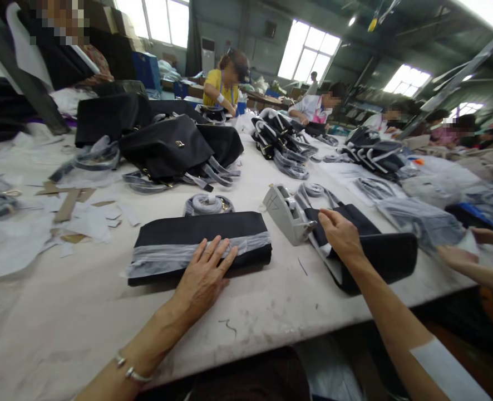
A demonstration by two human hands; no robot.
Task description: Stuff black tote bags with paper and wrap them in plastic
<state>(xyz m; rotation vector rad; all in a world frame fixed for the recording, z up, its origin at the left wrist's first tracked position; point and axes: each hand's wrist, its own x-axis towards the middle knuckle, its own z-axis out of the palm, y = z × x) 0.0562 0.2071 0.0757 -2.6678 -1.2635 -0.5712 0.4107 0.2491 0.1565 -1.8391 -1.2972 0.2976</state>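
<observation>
In the lower frame, left of centre, a black bag (196, 228) is seen, banded by white wrap (158, 257). The left hand (207, 273) is laid flat on its right half, fingers extended. Right of centre, a dispenser (284, 216) is noted. Beside it, the right hand (340, 234) is held half-curled; whether anything is pinched cannot be told.

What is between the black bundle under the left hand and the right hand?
The head view shows a grey tape dispenser and, lower down, a dark thread.
</observation>
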